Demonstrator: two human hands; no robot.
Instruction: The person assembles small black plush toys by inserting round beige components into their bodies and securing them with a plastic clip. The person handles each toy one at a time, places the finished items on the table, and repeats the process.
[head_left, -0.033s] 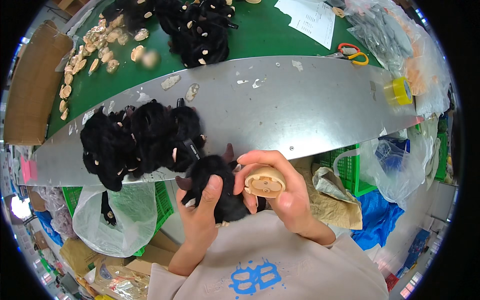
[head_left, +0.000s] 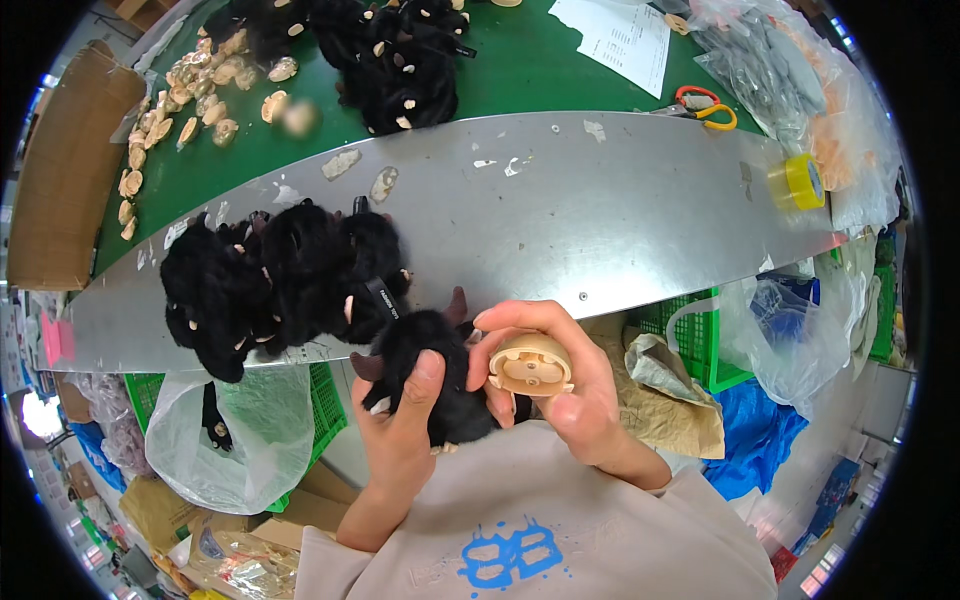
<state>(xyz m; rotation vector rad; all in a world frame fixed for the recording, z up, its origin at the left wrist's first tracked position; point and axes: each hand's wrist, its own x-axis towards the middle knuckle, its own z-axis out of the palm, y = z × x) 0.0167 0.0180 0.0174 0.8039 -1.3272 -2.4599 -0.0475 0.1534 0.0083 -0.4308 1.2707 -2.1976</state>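
Left hand point(head_left: 400, 425): closed on a black plush toy point(head_left: 432, 352), thumb pressed into its fur, just in front of the wearer's shirt.
Right hand point(head_left: 585, 395): fingers and thumb curled round a cream plastic shell point(head_left: 530, 368) — hollow side facing up, just right of the plush; whether the fingertips touch the fur, I cannot tell.
Below the table, left: clear plastic bag point(head_left: 235, 440) in a green crate point(head_left: 327, 408).
Steel strip point(head_left: 560, 220): black plush toys point(head_left: 300, 265) bunched left, yellow tape roll point(head_left: 803, 182) far right.
Green surface point(head_left: 530, 60): loose shells point(head_left: 200, 90), more black toys, scissors point(head_left: 718, 112).
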